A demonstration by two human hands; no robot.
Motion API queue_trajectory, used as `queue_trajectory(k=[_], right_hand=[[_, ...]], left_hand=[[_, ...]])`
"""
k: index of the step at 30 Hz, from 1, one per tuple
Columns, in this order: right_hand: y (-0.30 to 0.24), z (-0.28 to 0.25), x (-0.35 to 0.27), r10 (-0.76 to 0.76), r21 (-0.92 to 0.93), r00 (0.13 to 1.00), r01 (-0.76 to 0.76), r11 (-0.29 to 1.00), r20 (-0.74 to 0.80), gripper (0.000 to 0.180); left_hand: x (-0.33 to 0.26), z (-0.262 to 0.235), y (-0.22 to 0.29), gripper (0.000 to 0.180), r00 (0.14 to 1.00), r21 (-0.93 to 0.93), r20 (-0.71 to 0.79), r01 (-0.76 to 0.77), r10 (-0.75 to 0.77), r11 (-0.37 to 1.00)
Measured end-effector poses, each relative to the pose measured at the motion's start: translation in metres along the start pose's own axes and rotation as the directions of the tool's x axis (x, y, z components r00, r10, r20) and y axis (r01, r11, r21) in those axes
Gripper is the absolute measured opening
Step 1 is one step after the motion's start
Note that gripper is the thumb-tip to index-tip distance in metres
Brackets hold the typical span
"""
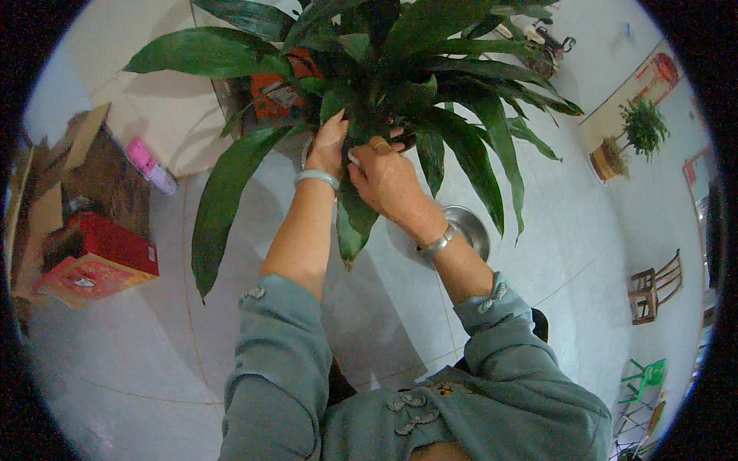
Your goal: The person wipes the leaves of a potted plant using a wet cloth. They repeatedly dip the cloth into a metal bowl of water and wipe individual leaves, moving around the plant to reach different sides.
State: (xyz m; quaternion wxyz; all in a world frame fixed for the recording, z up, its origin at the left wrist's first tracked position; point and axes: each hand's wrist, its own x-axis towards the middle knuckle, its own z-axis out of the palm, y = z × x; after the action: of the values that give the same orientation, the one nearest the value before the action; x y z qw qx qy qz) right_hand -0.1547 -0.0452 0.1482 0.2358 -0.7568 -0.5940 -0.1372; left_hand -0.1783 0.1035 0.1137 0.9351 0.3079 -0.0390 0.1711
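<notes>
One leaf (355, 223) of a broad-leaved plant (415, 84), far centre, long axis running far to near, tip pointing near; left hand (327, 151) at its left edge, right hand (390, 180) curled over it, fingertips partly hidden, grasp of either impossible to tell. One steel bowl (473, 224), right of the leaf; one yellow pot (610, 161), far right, holding a small bushy plant (644, 127); one red carton (115, 250), left, interior dark.
</notes>
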Motion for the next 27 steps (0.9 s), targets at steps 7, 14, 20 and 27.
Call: queue_trajectory(k=[7, 14, 20, 27], right_hand=[[0.040, -0.010, 0.046, 0.079, 0.156, 0.994, -0.067, 0.986, -0.075, 0.018], [0.039, -0.005, 0.070, 0.053, -0.002, 0.998, -0.053, 0.999, 0.044, 0.020], [-0.015, -0.010, -0.003, -0.090, 0.035, 0.975, 0.099, 0.994, -0.203, 0.014], [-0.024, -0.014, -0.022, 0.014, 0.276, 1.000, -0.014, 0.961, 0.002, 0.023]], left_hand=[[-0.009, 0.022, -0.002, 0.046, 0.860, 0.168, -0.479, -0.104, 0.174, 0.980], [-0.008, 0.034, 0.014, 0.057, 0.806, 0.197, -0.583, 0.016, 0.104, 0.980], [-0.015, 0.040, 0.025, 0.059, 0.912, 0.228, -0.409, 0.060, 0.040, 0.972], [-0.023, 0.049, 0.022, 0.067, 0.968, -0.002, -0.191, 0.166, -0.163, 0.986]])
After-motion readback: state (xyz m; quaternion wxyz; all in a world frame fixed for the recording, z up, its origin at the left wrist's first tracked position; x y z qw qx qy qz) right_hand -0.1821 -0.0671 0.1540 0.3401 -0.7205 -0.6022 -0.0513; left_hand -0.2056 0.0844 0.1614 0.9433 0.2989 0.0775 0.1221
